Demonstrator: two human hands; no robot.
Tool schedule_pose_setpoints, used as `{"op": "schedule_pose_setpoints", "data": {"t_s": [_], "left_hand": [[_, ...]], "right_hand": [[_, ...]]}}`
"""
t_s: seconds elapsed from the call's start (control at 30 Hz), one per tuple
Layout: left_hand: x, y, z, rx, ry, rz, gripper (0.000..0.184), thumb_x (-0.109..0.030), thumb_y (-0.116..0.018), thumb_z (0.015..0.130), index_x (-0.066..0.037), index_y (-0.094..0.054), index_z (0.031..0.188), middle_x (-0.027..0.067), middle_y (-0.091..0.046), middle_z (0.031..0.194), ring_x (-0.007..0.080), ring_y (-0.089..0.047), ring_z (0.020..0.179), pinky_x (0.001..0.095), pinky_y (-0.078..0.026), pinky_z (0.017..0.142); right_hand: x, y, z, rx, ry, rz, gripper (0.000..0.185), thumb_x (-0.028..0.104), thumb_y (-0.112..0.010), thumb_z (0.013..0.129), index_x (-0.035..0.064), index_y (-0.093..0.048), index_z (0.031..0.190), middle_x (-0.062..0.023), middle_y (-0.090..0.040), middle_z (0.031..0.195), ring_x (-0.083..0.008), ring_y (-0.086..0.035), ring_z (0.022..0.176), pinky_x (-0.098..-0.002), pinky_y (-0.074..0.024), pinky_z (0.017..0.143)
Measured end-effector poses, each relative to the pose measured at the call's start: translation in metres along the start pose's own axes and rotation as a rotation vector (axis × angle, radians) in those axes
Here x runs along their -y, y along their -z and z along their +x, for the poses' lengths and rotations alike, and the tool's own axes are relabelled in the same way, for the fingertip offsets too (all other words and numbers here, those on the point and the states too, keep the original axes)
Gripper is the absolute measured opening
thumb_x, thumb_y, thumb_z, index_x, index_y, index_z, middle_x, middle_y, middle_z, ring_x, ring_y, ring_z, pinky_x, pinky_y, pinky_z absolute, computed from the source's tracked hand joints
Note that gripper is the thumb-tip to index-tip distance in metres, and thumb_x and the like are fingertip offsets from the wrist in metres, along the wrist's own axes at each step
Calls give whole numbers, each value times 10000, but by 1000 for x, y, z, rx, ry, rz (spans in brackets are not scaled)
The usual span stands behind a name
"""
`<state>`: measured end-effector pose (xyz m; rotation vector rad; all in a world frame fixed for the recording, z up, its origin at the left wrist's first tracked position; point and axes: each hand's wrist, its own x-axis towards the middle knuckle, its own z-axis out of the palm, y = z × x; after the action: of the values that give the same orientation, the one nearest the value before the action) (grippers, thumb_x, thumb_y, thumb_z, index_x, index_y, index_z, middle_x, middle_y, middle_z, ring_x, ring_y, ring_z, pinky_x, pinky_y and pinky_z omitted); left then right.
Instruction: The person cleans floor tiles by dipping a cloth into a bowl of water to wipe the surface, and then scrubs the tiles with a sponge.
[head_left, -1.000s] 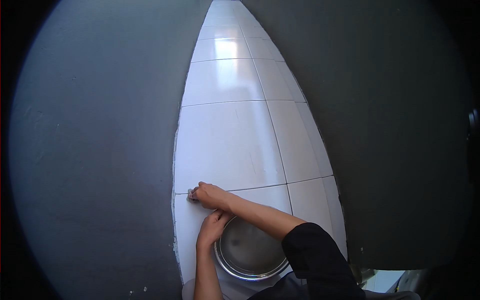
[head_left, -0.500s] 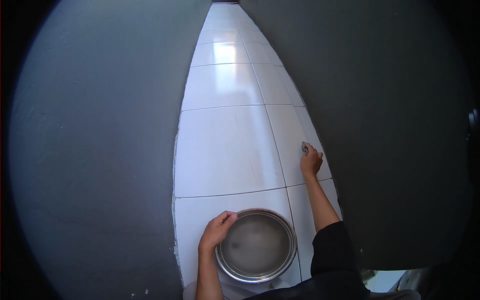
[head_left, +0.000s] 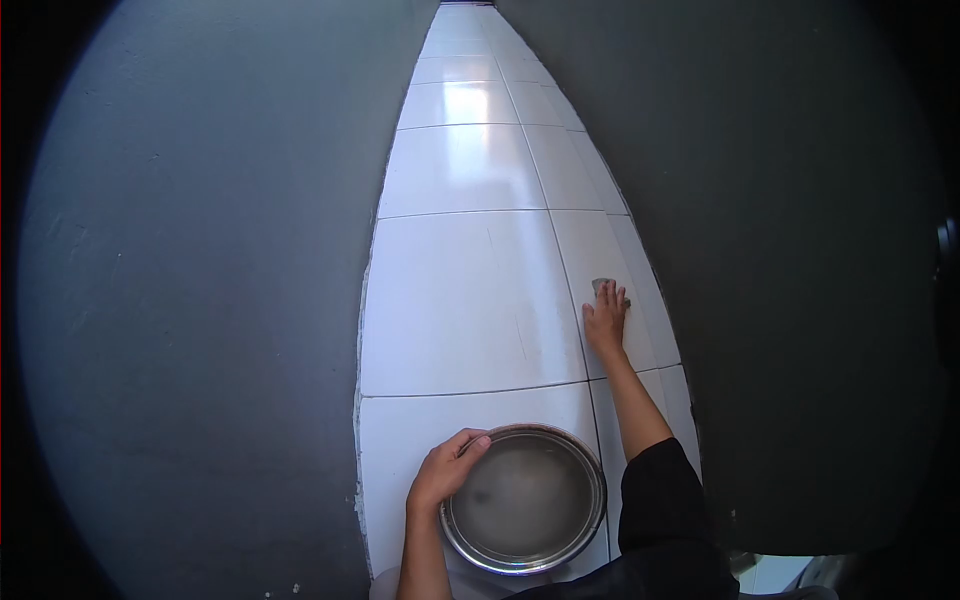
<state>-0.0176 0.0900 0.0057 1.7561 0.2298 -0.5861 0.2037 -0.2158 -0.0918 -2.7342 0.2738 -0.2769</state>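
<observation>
Currently I have the right hand (head_left: 605,322) spread over a small grey rag (head_left: 601,285) on the white tiled floor (head_left: 460,310), the left hand (head_left: 442,472) on a metal basin (head_left: 523,570).
On my feed, the right fingers fan out flat over the rag, which peeks out past the fingertips and beside them; whether it is cloth or sponge, I cannot tell. It lies on the narrower tiles to the right of the long joint, above the nearest cross joint. My left fingers sit close together, curled over the basin's rim at its upper left and gripping it. The round basin looks cloudy grey-brown inside and stands close to the body. Dark grey surfaces (head_left: 200,300) flank the tiles on either side, and a bright reflection (head_left: 466,103) shines farther up the floor.
</observation>
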Motion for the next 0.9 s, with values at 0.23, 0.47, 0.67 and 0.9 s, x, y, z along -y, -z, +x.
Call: {"op": "schedule_pose_setpoints", "data": {"t_s": [0.23, 0.47, 0.67, 0.9], "left_hand": [[0, 0, 1, 23, -10, -18, 375, -363, -573, 959, -46, -627, 1151, 55, -666, 968, 125, -584, 920, 265, -455, 848], [4, 1, 1, 37, -29, -15, 372, -352, -565, 967, -41, -620, 1163, 67, -664, 991, 126, -581, 945, 268, -449, 872], [16, 1, 5, 23, -112, 19, 413, -373, -592, 934, -33, -622, 1167, 124, -678, 1038, 191, -622, 988, 295, -450, 899], [3, 5, -4, 52, -88, -17, 439, -382, -616, 910, -55, -613, 1202, 143, -680, 1076, 223, -638, 1022, 316, -455, 911]], "right_hand": [[72, -34, 28, 175, 215, 88, 651, 234, -575, 899, -25, -314, 1436, -203, -217, 1541, -414, -161, 1425, -526, -155, 1155], [198, -69, -36, 402, 729, 184, 650, 104, -590, 830, -16, -348, 1422, -210, -263, 1522, -427, -204, 1412, -537, -227, 1130], [243, -51, -133, 631, 1185, 230, 495, 27, -502, 839, 14, -497, 1334, -184, -414, 1443, -340, -357, 1362, -443, -325, 1107], [228, 5, -120, 699, 1133, 219, 294, 13, -515, 837, 44, -660, 1091, -119, -647, 1173, -302, -623, 1043, -382, -499, 910]]}}
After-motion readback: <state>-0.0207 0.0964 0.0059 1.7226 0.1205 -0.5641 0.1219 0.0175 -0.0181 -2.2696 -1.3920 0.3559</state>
